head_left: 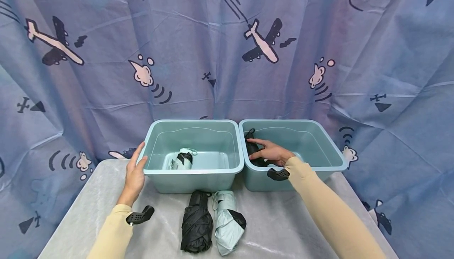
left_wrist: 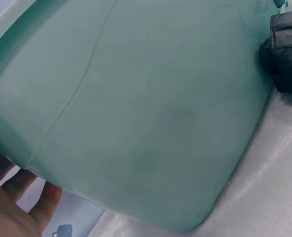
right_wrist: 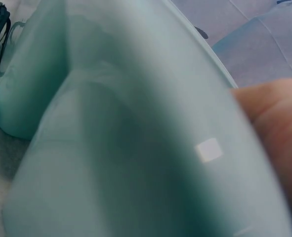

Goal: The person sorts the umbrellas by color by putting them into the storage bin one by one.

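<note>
In the head view, my right hand point(head_left: 270, 152) reaches into the right bin point(head_left: 293, 169), its thumb and fingers around a black folded umbrella point(head_left: 251, 147) by the left wall. The hand covers part of that umbrella. My left hand point(head_left: 134, 176) rests with extended fingers against the left side of the left bin point(head_left: 191, 171). Inside that bin lies a pale mint folded umbrella point(head_left: 183, 160) with a black patch. A second black folded umbrella point(head_left: 197, 223) and another pale mint umbrella point(head_left: 227, 223) lie side by side on the table before the bins.
Both bins stand close together on a grey-covered table point(head_left: 159, 235). Behind them hangs a blue curtain point(head_left: 198, 54) printed with planes. Bin walls fill most of both wrist views, and the right wrist view is blurred.
</note>
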`<state>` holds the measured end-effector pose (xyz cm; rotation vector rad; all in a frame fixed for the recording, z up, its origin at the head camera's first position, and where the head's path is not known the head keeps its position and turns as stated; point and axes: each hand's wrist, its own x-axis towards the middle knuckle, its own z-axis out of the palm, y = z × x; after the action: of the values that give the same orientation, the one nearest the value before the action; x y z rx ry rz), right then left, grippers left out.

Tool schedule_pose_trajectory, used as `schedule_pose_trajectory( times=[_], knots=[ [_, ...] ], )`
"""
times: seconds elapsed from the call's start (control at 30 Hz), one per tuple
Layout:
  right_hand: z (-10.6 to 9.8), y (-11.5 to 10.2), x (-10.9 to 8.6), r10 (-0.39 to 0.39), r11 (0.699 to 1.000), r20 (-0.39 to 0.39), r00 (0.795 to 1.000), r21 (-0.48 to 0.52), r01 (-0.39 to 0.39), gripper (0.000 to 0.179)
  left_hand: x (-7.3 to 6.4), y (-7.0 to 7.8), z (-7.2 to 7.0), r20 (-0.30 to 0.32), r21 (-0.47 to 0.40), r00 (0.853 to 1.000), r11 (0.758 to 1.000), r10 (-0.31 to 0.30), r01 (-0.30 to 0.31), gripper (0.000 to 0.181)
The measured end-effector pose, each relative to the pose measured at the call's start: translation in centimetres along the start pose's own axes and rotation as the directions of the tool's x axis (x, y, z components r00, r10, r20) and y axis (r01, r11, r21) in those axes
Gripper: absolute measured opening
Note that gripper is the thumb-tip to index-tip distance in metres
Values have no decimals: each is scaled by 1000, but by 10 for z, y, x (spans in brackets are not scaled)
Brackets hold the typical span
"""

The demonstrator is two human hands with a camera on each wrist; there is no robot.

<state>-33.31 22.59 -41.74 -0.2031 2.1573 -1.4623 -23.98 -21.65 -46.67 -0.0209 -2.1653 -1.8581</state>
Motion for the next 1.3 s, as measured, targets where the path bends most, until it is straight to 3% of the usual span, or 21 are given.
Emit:
schedule_pose_trajectory(
  times=[0.47, 0.77, 1.07, 1.3],
  knots=[
    [-1, 1, 3, 21, 999, 13, 1000, 34, -22, 72, 0, 2, 1, -11, -10, 1000, 1000, 3, -3, 54],
    [-1, 3, 4, -2, 1000, 22, 1000, -29, 3, 71, 0, 2, 1, -7, -1, 1000, 1000, 8, -8, 54],
    [0, 3, 2, 85, 996, 76, 993, -3, -85, 71, 0, 4, 0, -22, 5, 1000, 1000, 3, -3, 54],
    [0, 5, 0, 74, 997, 58, 996, -13, -74, 71, -1, 3, 2, -6, 5, 1000, 1000, -2, 2, 54]
  ],
)
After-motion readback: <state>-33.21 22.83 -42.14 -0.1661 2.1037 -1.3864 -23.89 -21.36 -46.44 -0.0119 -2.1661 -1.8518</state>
